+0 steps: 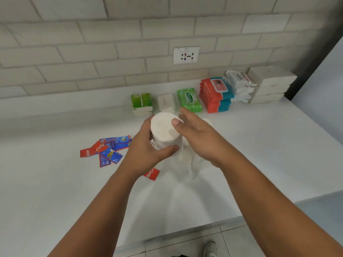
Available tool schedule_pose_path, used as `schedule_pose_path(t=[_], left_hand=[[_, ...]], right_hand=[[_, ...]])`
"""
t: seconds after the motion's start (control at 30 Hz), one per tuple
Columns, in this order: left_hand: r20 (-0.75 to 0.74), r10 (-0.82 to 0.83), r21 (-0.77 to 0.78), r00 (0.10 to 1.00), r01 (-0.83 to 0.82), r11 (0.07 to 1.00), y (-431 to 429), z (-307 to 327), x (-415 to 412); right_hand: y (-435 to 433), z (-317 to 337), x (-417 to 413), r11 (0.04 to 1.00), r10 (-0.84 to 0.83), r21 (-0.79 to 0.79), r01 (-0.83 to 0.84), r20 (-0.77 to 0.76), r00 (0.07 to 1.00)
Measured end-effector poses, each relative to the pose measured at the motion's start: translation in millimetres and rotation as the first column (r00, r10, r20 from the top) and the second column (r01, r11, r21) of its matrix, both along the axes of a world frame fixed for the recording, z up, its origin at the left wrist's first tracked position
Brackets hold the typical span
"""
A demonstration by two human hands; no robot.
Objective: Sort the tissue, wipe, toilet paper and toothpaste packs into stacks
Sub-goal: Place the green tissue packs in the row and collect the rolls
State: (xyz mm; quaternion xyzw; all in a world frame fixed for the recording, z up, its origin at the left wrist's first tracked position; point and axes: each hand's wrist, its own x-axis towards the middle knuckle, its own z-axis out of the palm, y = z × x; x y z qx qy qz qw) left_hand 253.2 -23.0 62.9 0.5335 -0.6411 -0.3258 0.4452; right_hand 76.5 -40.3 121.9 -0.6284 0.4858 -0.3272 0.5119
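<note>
The left hand [146, 151] is gripping a white cylindrical toilet paper roll [164, 129], which is standing upright just above the frame's centre. The fingers are curling round its far side and the thumb is pressing on its near side. Whether the roll is resting on anything cannot be told.

The right hand [200, 140] is lying at the roll's 3 o'clock. Its fingers are straight and close together, pointing toward 11 o'clock. Its thumb is touching the roll's top face, and the hand is enclosing nothing.

A second white roll [183, 154] is showing at the held roll's 5 o'clock, blurred and partly hidden by the right hand.

Red-and-blue flat toothpaste sachets [107, 149] are lying scattered and overlapping on the white countertop [259, 145], at the left hand's 9 o'clock. One further red sachet [151, 174] is showing from under the left wrist, at 6 o'clock.

Along the brick wall, running from 12 to 2 o'clock of the held roll, the following are standing in a row:
- a green-and-white tissue pack [142, 103];
- a plain white soft pack [167, 102];
- a green wipe pack [189, 99];
- a stack of red-and-teal wipe packs [215, 95];
- a stack of white wipe packs [239, 86];
- a stack of pale grey tissue blocks [269, 84].

A white wall socket [186, 55] is sitting above the row.
</note>
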Motion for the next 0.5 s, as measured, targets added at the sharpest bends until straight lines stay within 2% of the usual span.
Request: schedule_pose_path(t=[0.13, 0.27, 0.37, 0.5], left_hand=[[0.008, -0.008, 0.062, 1.0, 0.007, 0.998, -12, -11, -17], [0.061, -0.01, 0.128, 0.998, 0.002, 0.992, -22, -23, -30], [0.063, -0.017, 0.184, 0.998, 0.005, 0.983, -26, -32, -36], [0.029, -0.026, 0.232, 0.999, 0.018, 0.973, -26, -43, -44]], right_hand=[[-4, 14, -36, 0.97, -0.14, -0.193, 0.15, 0.069, 0.988], [-18, -6, -66, 0.924, -0.273, -0.245, 0.294, 0.118, 0.955], [-29, -31, -80, 0.938, -0.294, -0.166, 0.305, 0.089, 0.952], [-32, -67, -85, 0.964, -0.247, 0.137, 0.23, 0.127, 0.961]])
